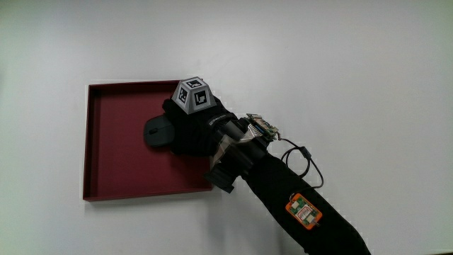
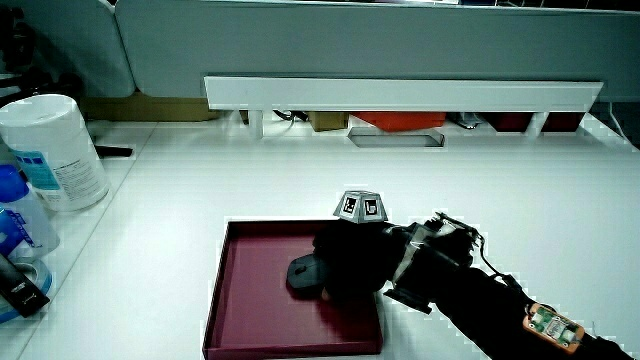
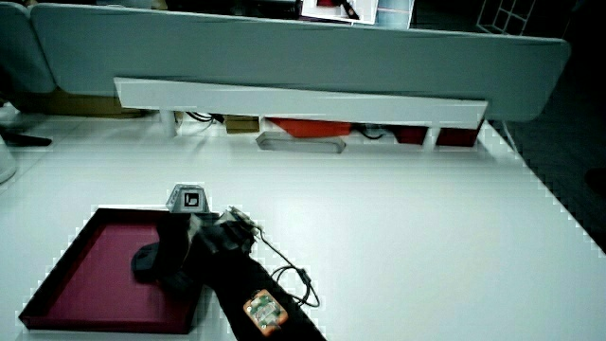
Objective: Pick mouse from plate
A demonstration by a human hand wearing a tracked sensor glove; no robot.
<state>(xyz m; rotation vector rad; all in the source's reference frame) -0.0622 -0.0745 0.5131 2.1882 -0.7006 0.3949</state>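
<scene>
Resting inside a dark red plate [image 1: 106, 142] on the white table [image 1: 354, 71], a black mouse [image 1: 158, 132] lies partly under the gloved hand [image 1: 195, 127]. Whether its fingers are closed cannot be told. The mouse looks light, rigid and smooth, best gripped across its sides.

Gloved hands [image 1: 190, 126] lowered, fingers apparently curled, forearm [image 1: 297, 209] extended

White table [image 1: 340, 64] under even light, low grey partition [image 2: 400, 40], white shelf [image 3: 303, 102] along it.
</scene>
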